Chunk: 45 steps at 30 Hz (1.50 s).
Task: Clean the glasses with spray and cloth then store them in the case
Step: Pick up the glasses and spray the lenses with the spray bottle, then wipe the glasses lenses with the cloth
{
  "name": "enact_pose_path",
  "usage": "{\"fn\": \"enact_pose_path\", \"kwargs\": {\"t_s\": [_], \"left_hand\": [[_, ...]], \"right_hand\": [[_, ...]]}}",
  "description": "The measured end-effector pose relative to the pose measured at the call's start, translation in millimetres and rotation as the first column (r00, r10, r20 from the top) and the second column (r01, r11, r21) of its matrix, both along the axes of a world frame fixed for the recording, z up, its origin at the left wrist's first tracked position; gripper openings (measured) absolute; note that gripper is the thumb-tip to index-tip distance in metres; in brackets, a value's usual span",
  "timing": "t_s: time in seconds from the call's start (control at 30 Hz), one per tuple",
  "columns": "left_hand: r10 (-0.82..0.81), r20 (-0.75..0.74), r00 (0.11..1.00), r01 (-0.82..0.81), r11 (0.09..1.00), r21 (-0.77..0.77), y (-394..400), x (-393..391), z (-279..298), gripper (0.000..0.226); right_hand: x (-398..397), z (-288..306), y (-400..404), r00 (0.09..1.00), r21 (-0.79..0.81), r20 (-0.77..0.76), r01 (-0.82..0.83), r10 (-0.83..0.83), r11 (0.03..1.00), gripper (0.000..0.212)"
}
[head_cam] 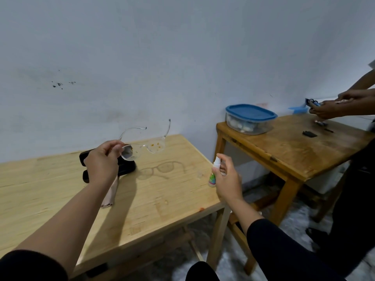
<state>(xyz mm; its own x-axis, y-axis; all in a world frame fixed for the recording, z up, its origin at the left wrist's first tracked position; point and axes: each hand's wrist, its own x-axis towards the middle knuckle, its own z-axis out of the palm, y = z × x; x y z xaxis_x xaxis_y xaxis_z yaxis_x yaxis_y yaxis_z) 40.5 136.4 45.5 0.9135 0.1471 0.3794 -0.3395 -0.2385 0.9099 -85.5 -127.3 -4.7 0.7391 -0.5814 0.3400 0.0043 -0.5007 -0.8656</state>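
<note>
- Clear-framed plastic glasses (142, 148) hang above the pale wooden table (60, 189), temples unfolded, orange specks on one lens.
- My left hand (101, 161) pinches their lens rim.
- My right hand (227, 179) grips a small white spray bottle (213, 175).
- Black case (125, 168) lies open below.

One glasses (142, 148), one spray bottle (213, 175), one cloth (110, 194), one case (125, 168), two tables (162, 199), one lidded container (249, 120).

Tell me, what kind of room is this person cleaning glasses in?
Probably a plain workroom or makeshift task space, not a shop: bare scuffed wall, two simple wooden tables, and a second person handling small items beside a blue-lidded container.
</note>
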Motion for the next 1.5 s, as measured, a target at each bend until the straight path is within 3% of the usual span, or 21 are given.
{"fn": "enact_pose_path", "kwargs": {"t_s": [0.3, 0.47, 0.67, 1.03, 1.3, 1.5], "left_hand": [[0.008, 0.001, 1.0, -0.008, 1.0, -0.023, 5.8, -3.5, 7.9, 0.011], [0.037, 0.017, 0.999, -0.037, 0.999, -0.013, 15.7, -0.1, 14.9, 0.012], [0.068, 0.04, 0.997, -0.067, 0.997, -0.025, 31.3, -0.3, 25.2, 0.015], [0.19, 0.02, 0.982, -0.19, 0.982, -0.012, 104.6, -5.5, 19.6, 0.015], [0.361, 0.0, 0.933, -0.36, 0.932, 0.03, 181.2, -12.3, 7.7, 0.015], [0.428, -0.032, 0.903, -0.428, 0.903, 0.03, 218.6, -9.2, -6.4, 0.016]], "right_hand": [[2.1, 10.0, -4.1, 0.984, -0.289, -0.174, -0.09, 0.04, 0.953, 0.056], [8.8, 33.3, -4.2, 0.944, -0.533, -0.326, -0.149, -0.04, 0.833, 0.053], [20.2, 65.4, 14.8, 0.921, -0.666, -0.386, -0.238, -0.053, 0.707, 0.053], [82.5, 45.4, 98.9, 0.881, -0.636, -0.447, -0.434, 0.154, 0.638, 0.052], [121.2, 6.4, 178.1, 0.816, -0.488, -0.466, -0.559, 0.342, 0.67, 0.051], [153.9, -2.1, 205.8, 0.769, -0.502, -0.487, -0.635, 0.414, 0.588, 0.045]]}}
